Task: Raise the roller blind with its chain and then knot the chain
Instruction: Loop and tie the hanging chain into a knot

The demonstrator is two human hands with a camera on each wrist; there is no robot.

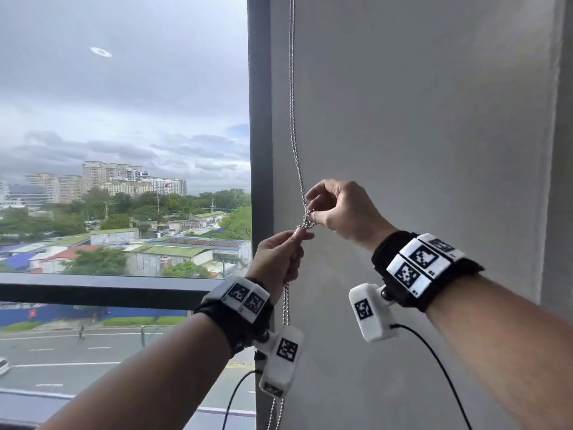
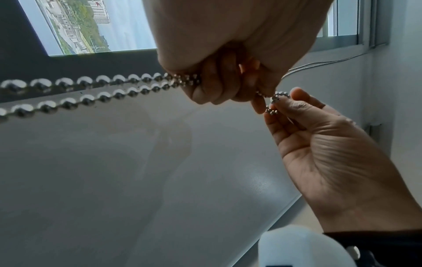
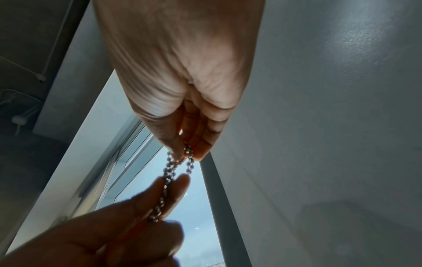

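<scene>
A silver bead chain (image 1: 293, 119) hangs in two strands down a grey flat surface (image 1: 418, 119) beside the window. At chest height the chain is bunched into a small tangle of loops (image 1: 307, 223). My right hand (image 1: 312, 213) pinches that tangle from the right with thumb and forefinger, seen close in the right wrist view (image 3: 185, 152). My left hand (image 1: 298, 236) grips both strands just below it, and they hang on past my wrist. The left wrist view shows the strands (image 2: 102, 80) entering the left hand (image 2: 259, 99). No blind fabric is clearly visible.
A dark vertical window post (image 1: 259, 119) stands just left of the chain. A dark horizontal rail (image 1: 93, 287) crosses the glass, with a city and a road outside. Thin black cables (image 1: 434, 361) trail from the wrist cameras.
</scene>
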